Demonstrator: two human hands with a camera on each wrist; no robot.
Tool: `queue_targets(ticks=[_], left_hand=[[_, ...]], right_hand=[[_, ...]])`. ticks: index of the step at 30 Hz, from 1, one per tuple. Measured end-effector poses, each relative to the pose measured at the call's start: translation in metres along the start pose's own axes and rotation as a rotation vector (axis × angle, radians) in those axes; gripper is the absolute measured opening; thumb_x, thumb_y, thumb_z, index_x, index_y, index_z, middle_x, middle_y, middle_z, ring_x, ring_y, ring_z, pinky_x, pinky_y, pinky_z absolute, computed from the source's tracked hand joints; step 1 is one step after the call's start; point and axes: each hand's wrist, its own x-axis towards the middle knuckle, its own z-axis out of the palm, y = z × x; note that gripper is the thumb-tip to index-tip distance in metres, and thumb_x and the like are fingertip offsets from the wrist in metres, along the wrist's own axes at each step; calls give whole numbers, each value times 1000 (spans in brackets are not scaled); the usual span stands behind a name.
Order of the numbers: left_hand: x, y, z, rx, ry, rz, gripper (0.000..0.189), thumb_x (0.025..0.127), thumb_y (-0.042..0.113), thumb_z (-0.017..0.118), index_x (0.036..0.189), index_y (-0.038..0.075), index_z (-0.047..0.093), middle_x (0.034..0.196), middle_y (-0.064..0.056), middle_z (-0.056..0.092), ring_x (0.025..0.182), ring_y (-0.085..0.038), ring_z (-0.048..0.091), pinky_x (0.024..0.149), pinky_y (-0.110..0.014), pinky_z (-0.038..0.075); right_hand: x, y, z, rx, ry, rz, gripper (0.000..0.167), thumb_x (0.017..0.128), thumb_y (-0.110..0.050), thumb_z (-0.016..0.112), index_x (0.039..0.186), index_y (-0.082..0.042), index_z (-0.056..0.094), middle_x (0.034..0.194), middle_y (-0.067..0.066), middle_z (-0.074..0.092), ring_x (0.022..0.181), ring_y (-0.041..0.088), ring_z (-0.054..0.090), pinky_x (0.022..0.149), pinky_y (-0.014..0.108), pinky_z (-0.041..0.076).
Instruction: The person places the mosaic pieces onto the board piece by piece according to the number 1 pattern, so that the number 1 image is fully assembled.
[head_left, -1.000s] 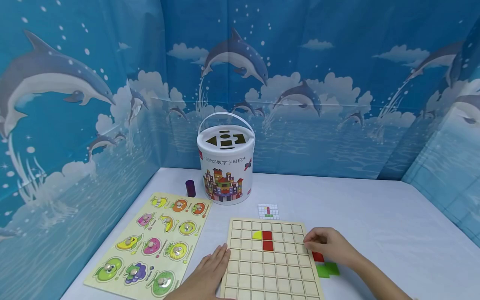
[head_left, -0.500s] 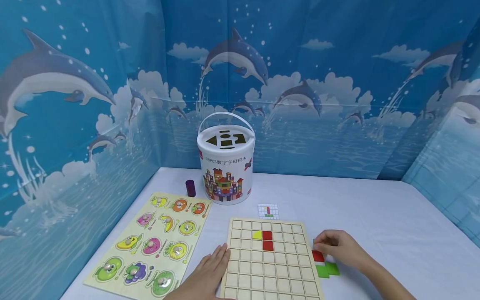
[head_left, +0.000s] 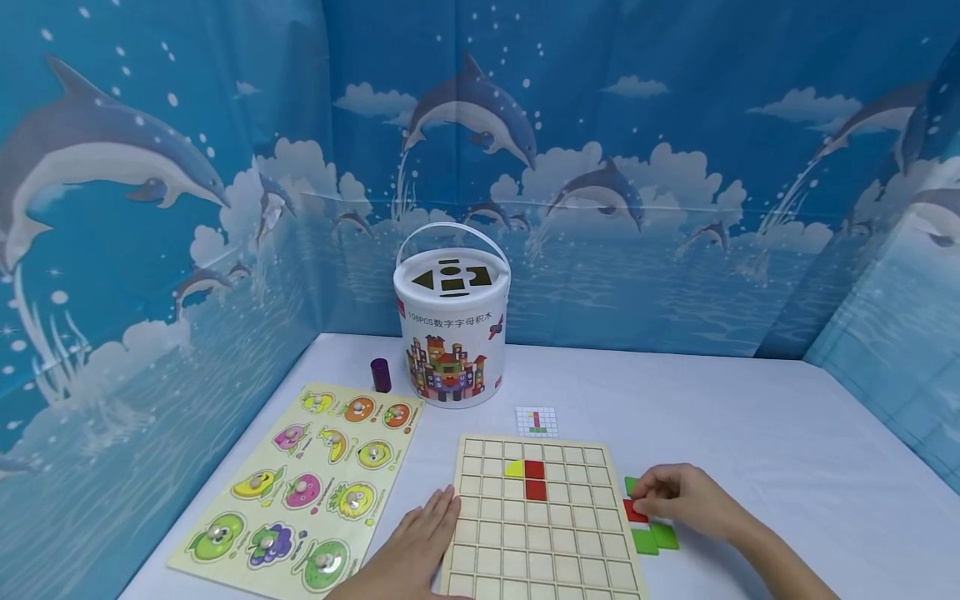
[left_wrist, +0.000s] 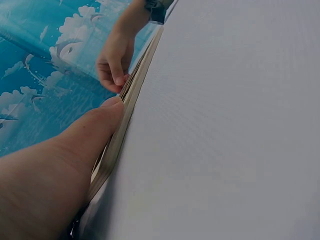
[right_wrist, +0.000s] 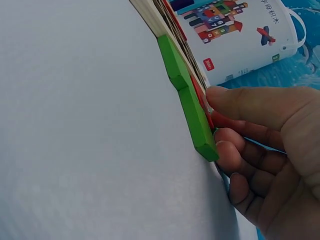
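Observation:
My right hand [head_left: 686, 498] is at the small pile of tiles right of the wooden grid board [head_left: 502, 540]. Its thumb and curled index finger pinch at a red square tile [head_left: 634, 511]; the right wrist view shows this tile [right_wrist: 198, 95] partly hidden behind green tiles [right_wrist: 197, 122]. Several green tiles [head_left: 646, 542] lie around the red one. My left hand [head_left: 420, 533] rests with straight fingers along the board's left edge, its thumb [left_wrist: 107, 112] on the near edge. On the grid sit a yellow quarter-round tile [head_left: 515, 469] and two red squares [head_left: 535, 481] in a column.
Beyond the board lies a small pattern card [head_left: 537, 422]. A fruit knob puzzle [head_left: 300, 492] lies at the left. Behind it stand a purple cylinder block [head_left: 381, 376] and a white lidded bucket [head_left: 452, 333] with a handle. A dolphin-print curtain [head_left: 637, 208] encloses the table.
My right hand has moved right and slightly nearer, from the board's right edge to the red tile. A green tile beyond it now shows. My left hand has stayed in place.

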Motion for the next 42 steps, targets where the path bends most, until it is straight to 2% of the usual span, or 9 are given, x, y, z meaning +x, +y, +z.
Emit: queue_targets(ticks=[6,18,24,35,42], left_hand=[[0,0,0,12,14,12,108,84,69,57,150,-10,22,158,-26,17,145,-40,17,107,-60,26],[-1,2,-1,22,13,-7,109,83,70,57,151,-7,22,159,-23,16,145,-38,16,108,-59,25],[0,2,-2,4,0,-20,109,83,70,58,152,-6,21,160,-22,14,146,-37,14,109,-60,24],[0,2,0,14,4,-21,110,82,71,58,151,-7,23,159,-22,16,146,-37,15,109,-59,24],[0,2,-2,6,3,-9,109,83,69,58,151,-8,22,159,-24,16,145,-38,16,108,-59,25]], right_hand=[[0,3,-2,28,-50,-59,24,82,-18,80,97,-3,69,78,4,55,67,10,49,58,24,41],[0,1,-1,0,-51,-116,29,79,-25,82,94,-6,65,80,5,55,69,11,50,59,26,41],[0,0,1,9,-49,-103,29,78,-23,83,92,-7,63,78,5,55,69,12,50,59,26,41],[1,4,-1,49,-49,-72,19,86,-21,76,91,-5,65,83,5,61,74,14,54,66,25,45],[0,3,-3,76,-42,-66,17,87,-19,74,90,-4,66,82,6,64,71,14,54,64,26,44]])
